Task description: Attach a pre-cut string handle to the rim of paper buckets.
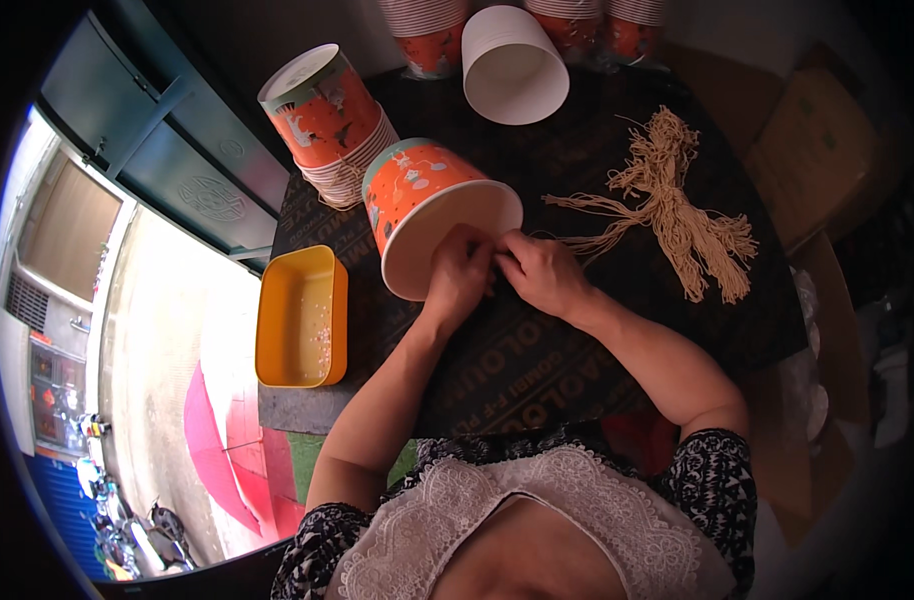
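Apparently for access to its rim, I have the orange printed paper bucket (424, 222) tilted mouth-toward-me over the black tabletop (552, 370), left hand (460, 275) curled at the opening, right hand (545, 277) bunched beside it, fingertip grip indiscernible.

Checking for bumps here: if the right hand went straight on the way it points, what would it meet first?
For the right hand, probably the tilted orange tub, near its rim; the left hand is very close too, and depth is unclear.
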The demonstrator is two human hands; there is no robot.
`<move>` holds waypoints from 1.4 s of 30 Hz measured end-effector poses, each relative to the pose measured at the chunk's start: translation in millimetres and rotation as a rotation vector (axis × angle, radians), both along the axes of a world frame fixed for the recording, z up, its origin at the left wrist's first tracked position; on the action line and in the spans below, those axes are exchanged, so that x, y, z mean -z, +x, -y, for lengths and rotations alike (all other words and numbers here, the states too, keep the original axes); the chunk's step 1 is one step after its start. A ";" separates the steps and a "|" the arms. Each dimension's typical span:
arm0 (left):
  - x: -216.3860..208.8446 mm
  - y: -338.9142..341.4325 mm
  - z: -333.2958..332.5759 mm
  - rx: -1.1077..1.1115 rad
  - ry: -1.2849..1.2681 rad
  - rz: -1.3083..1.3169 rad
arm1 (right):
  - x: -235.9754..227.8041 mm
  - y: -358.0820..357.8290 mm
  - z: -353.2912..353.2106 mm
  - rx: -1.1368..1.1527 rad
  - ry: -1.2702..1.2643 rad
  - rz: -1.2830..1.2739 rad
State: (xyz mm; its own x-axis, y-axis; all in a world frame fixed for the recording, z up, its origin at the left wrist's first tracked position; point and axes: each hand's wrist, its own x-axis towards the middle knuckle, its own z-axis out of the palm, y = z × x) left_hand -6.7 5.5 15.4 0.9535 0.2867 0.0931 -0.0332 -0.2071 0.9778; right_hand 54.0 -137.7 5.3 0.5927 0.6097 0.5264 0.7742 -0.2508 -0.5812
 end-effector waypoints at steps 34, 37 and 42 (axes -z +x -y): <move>-5.0 -2.2 -0.9 -0.027 0.465 0.120 | 7.1 3.4 -4.3 0.086 0.111 -0.092; -0.5 -1.8 -2.0 -0.059 0.500 0.157 | 7.7 3.2 -4.5 0.086 0.100 -0.082; 5.5 -1.8 -5.4 -0.055 0.493 0.136 | 6.1 0.5 -5.6 0.114 0.056 -0.054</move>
State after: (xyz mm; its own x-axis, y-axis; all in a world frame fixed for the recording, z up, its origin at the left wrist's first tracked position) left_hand -8.5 10.9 9.9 0.9084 0.2268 0.3514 -0.1291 -0.6471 0.7514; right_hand 54.5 -132.1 -0.8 0.6848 0.5072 0.5233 0.7097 -0.3012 -0.6368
